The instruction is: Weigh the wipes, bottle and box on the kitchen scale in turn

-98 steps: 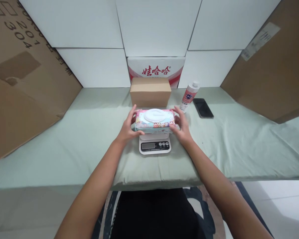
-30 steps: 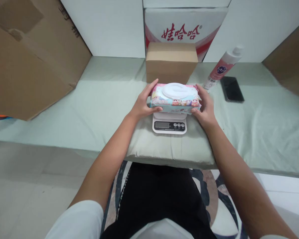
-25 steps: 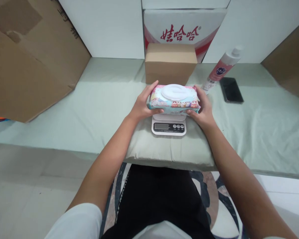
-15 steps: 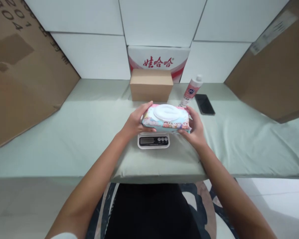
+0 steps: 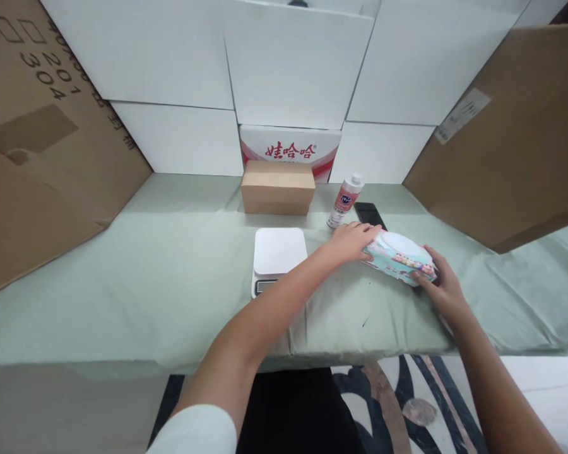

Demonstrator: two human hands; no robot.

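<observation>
**Wipes pack held two-handed, to the right of the scale**

Both hands are gripping a pack of wet wipes [image 5: 399, 258] by its ends — the left hand [image 5: 349, 242] is closing on the far-left end with the arm crossing in front of the body, and the right hand [image 5: 442, 285] is cupping the near-right end. Holding a soft pack at both ends is probably keeping it from sagging. The pack is tilting, its white lid facing up, low over the green-covered desk [image 5: 170, 265]; whether it is touching the cloth cannot be told. The kitchen scale [image 5: 279, 258] is sitting just left of the left forearm, its platform carrying nothing, its display partly hidden by the arm. Behind it a small cardboard box [image 5: 278, 188] is standing against a red-and-white carton [image 5: 291, 146]; a pink bottle [image 5: 344, 200] and a dark phone [image 5: 369, 214] are lying just beyond the pack.
</observation>
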